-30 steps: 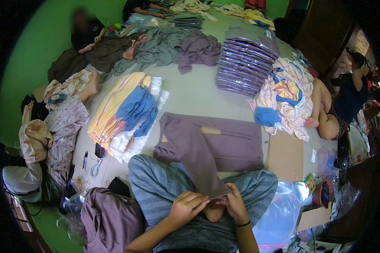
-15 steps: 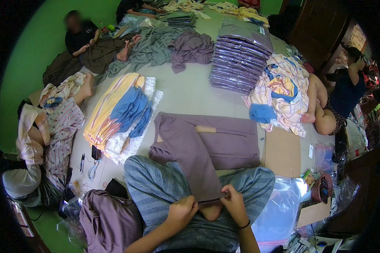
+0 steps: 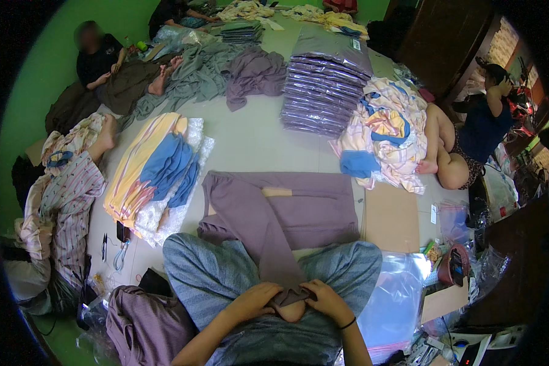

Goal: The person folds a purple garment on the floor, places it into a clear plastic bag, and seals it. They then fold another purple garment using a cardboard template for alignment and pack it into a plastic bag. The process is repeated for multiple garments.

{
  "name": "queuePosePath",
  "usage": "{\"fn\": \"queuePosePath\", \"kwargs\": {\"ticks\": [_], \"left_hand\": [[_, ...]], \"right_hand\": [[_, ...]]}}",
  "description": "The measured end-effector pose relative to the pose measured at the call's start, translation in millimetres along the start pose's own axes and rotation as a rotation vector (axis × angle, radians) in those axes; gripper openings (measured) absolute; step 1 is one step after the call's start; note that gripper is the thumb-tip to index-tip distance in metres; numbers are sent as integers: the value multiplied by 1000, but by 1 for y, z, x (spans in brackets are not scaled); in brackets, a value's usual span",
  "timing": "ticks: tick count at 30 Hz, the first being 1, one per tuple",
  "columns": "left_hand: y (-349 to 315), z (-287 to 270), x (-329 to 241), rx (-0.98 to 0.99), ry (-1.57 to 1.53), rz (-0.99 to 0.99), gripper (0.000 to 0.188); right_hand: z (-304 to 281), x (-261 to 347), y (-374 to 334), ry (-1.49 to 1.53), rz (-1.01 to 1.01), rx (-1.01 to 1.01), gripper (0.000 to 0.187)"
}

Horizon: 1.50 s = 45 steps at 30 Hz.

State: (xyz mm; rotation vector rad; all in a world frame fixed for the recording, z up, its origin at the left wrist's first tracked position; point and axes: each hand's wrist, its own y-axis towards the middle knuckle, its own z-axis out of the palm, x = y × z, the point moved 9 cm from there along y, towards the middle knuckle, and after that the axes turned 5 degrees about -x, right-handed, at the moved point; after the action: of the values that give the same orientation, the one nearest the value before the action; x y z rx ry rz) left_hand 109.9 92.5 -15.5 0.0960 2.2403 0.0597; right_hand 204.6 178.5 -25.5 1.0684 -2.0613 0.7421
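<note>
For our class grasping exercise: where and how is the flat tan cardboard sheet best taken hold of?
Probably pinch the cardboard sheet by its right edge, from the right, with the right hand: it lies flat, pale floor borders that edge, and the mauve fabric garment lies along its left.

The pale floor (image 3: 244,143) carries a mauve garment (image 3: 323,216) laid out near the middle, with a stack of bagged clothing (image 3: 320,97) beyond it and a striped, blue-edged heap (image 3: 387,143) just beside that stack. Bubble wrap (image 3: 158,221) lies to the left under yellow-and-blue cloth (image 3: 155,168); to the right lie brown cardboard (image 3: 391,216) and clear plastic bags (image 3: 384,299). Farther back sit crumpled green-grey fabric (image 3: 195,76) and a rumpled mauve pile (image 3: 256,76).
</note>
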Motion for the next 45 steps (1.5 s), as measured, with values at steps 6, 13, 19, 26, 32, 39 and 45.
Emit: {"fn": "queuePosePath", "kwargs": {"ticks": [6,13,19,26,32,39,45], "left_hand": [[4,-10,15,-16,-1,-77,20],[18,-80,65,-514,-946,-276,15],[44,-90,117,-198,-825,-481,37],[76,-167,212,-740,-810,-480,43],[106,-198,306,-600,-698,-767,26],[146,-218,294,-580,584,-501,21],[145,-210,298,-600,665,-554,25]], "right_hand": [[-17,18,18,-1,-85,-57,29],[-58,85,75,87,-401,-189,26],[-42,78,177,333,-247,-126,27],[9,30,302,830,-165,19,38],[19,-26,390,440,38,-216,41],[15,-18,394,13,101,-253,44],[13,40,383,-456,-490,-328,47]]}}
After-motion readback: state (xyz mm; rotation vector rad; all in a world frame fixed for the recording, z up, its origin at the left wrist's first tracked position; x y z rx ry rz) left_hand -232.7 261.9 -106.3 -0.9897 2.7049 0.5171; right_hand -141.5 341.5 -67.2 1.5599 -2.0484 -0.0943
